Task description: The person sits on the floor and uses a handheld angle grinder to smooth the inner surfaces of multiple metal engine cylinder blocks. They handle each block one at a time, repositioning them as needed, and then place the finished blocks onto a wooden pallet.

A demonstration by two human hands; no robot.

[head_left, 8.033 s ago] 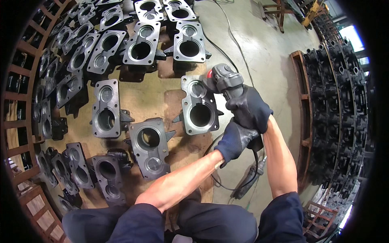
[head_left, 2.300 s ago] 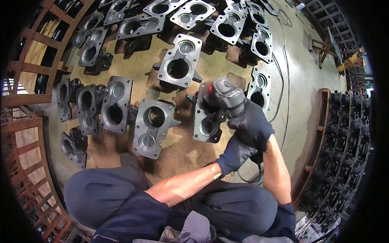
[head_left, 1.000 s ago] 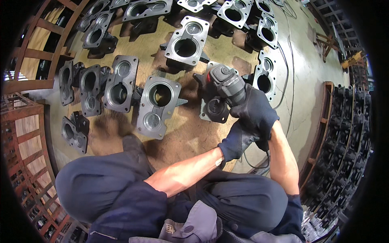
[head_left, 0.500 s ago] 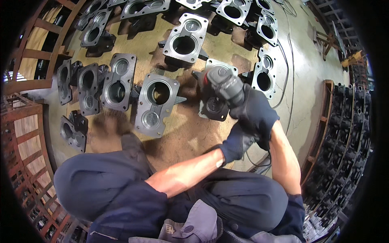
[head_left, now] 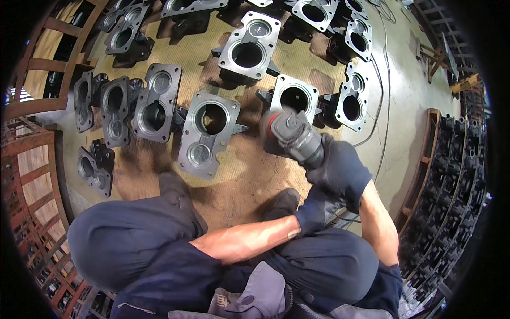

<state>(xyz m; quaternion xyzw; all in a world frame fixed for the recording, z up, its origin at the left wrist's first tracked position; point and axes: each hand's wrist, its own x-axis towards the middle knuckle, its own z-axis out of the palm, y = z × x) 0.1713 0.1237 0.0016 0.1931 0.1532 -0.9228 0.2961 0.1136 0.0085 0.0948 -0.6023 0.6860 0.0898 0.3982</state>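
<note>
Both gloved hands, right ahead of left, wrap fingers tight around the heavy, rigid grinder over a casting mid-board.

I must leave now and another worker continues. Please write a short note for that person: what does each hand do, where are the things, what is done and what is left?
Right hand, gloved, grips the body of the grinder.
Left hand, gloved, supports the grinder's rear end from below.
The grinder's head sits over the near edge of a metal casting with a large round bore.
More castings lie in rows on the board, one just left of it.
The pictures do not show which castings are finished; check each surface.
The cable runs across the floor on the right.
</note>
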